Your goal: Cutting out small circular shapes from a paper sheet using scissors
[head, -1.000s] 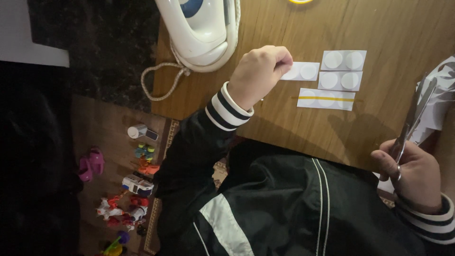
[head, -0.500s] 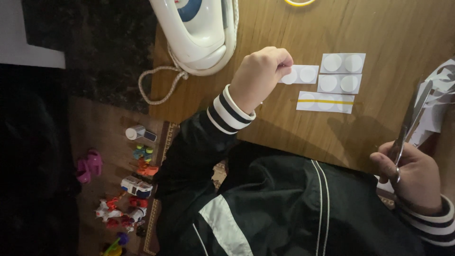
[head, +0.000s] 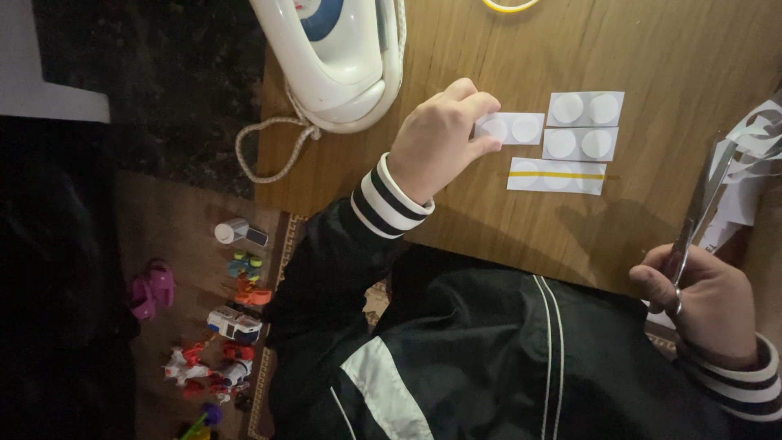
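Head view: we pinch a small white strip (head: 511,128) w/ two round pads at its end, using the left hand (head: 442,140), thumb and forefinger closed on it. The strip lies flat on the wooden table (head: 652,49), just beside two like strips (head: 584,109) and a yellow-lined one (head: 556,175). Best to keep the pinch at the edge, off the pads, and hold it flat. Left wrist straight, knuckles up. Right hand (head: 707,300) grips scissors (head: 698,208), blades pointing away, near paper scraps (head: 753,175). An iron (head: 334,57) sits nearby.
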